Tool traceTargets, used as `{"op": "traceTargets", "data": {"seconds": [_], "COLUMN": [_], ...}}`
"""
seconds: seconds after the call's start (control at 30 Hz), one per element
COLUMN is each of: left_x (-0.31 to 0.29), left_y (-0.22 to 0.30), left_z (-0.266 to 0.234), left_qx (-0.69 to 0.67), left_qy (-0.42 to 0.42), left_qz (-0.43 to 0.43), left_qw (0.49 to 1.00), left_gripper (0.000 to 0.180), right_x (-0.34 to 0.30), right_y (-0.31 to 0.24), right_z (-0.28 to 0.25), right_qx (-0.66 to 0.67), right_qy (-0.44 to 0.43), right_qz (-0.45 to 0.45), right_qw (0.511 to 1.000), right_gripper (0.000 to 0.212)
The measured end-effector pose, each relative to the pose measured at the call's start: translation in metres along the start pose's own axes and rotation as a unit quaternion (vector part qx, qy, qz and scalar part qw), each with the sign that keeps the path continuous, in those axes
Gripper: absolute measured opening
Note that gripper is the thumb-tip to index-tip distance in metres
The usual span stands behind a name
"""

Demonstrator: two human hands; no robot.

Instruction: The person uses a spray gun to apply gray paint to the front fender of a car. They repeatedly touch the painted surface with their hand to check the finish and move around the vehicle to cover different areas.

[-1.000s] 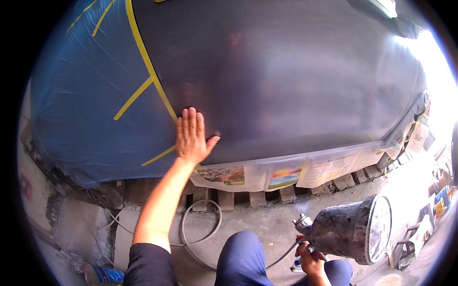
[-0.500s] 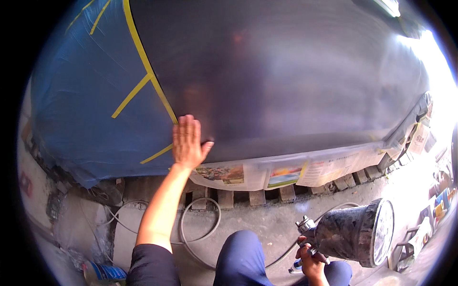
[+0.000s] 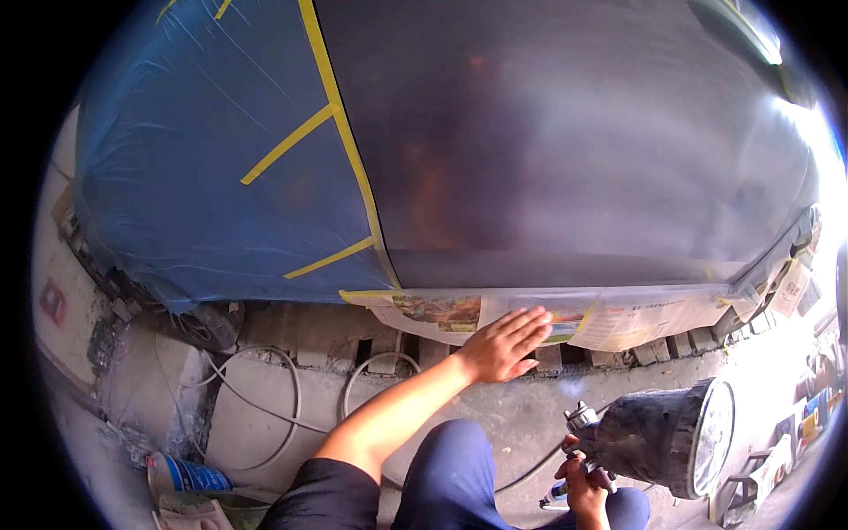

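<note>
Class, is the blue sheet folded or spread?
Spread: the blue sheet covers a wide area, with yellow tape along the dark panel.

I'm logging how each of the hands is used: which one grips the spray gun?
The right hand, at lower right, is curled around the spray gun. The left hand is outstretched by the newspaper masking, apart from the gun.

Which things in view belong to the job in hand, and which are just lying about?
Apparently in use:
spray gun, in the right hand
dark panel
blue sheeting, yellow tape and newspaper bordering the panel
possibly the hose

Seemingly lying about:
blue-and-white container, lower left
blurred items, far right
</note>
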State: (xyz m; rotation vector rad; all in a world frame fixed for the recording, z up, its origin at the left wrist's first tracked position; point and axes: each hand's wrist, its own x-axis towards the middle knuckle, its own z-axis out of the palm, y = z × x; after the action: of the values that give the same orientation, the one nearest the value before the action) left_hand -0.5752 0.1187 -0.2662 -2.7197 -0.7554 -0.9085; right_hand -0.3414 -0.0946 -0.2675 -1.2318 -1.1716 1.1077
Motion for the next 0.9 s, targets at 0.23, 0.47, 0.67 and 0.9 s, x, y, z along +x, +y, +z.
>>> {"op": "traceTargets", "data": {"seconds": [0.23,0.47,0.67,0.9], "left_x": [-0.103,-0.107,-0.085,-0.100], "left_y": [-0.022,-0.042,-0.068,-0.067], "left_z": [-0.028,-0.053,-0.070,-0.050], "left_qx": [0.065,0.166,0.226,0.260], "left_qy": [0.060,0.142,0.184,0.125], "left_qz": [-0.188,-0.287,-0.312,-0.344], "left_qw": [0.978,0.933,0.904,0.894], "left_gripper": [0.065,0.074,0.079,0.079], "right_x": [-0.006,-0.007,-0.009,-0.017], "right_y": [0.067,0.043,0.035,0.057], "right_z": [-0.021,-0.003,0.006,-0.002], "right_qx": [-0.225,-0.207,-0.220,-0.191], "right_qy": [-0.111,-0.127,-0.105,-0.121], "right_qz": [-0.183,-0.190,-0.187,-0.201], "right_qw": [0.950,0.951,0.951,0.953], "right_gripper": [0.023,0.009,0.016,0.013]}}
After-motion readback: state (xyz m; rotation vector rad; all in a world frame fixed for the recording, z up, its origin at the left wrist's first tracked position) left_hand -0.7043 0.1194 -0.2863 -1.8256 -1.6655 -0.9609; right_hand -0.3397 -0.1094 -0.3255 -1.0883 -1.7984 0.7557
